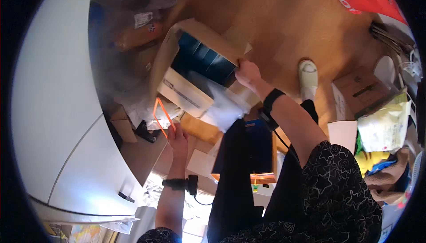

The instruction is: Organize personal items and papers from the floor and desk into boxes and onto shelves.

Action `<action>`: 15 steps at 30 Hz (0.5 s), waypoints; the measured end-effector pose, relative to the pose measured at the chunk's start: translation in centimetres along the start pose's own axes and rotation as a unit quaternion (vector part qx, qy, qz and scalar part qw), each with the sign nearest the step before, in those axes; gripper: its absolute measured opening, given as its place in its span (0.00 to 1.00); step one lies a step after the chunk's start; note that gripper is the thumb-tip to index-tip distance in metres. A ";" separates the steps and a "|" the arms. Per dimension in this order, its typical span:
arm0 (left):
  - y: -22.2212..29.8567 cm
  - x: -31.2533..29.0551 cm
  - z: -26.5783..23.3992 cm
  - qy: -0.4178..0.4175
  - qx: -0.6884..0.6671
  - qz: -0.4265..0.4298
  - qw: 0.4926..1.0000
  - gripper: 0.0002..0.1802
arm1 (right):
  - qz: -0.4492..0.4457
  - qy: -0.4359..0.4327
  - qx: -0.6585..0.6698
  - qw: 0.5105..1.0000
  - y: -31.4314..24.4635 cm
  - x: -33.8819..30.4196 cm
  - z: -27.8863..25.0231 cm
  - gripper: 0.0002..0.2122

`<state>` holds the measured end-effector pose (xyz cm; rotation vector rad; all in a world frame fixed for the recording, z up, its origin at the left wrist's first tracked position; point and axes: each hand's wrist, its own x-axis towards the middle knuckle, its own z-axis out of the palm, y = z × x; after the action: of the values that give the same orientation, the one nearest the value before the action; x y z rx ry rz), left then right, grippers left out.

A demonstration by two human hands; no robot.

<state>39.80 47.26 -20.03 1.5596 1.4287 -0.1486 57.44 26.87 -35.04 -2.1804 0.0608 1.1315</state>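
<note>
My right hand (247,73) is closed on the right edge of an open cardboard box (188,93), which hangs tilted before me. Inside the box shows something dark blue (202,58) with pale lines across it. Cloudy clear plastic (224,107) spills over the near side of the box. My left hand (177,137), lower and to the left, grips a thin, bent orange strip (156,109) that looks like part of a narrow frame or loop. Its exact kind I cannot make out. Dark bands with small devices sit on both wrists.
A white cabinet (66,87) fills the left side. Bagged items lie on the wooden floor (275,12) behind the box. Between my legs is a dark blue, orange-edged box (257,147). At right stand a brown carton (359,87) and a pale yellow bag (384,125).
</note>
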 end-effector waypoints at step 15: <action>9.4 -6.9 36.3 0.018 0.447 0.126 0.886 0.56 | 0.123 0.196 0.049 0.972 17.4 -7.9 -17.9 0.20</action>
<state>63.41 18.65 -29.00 2.4852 1.2137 -0.7019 59.49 1.07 -31.49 -2.3192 0.5610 0.7877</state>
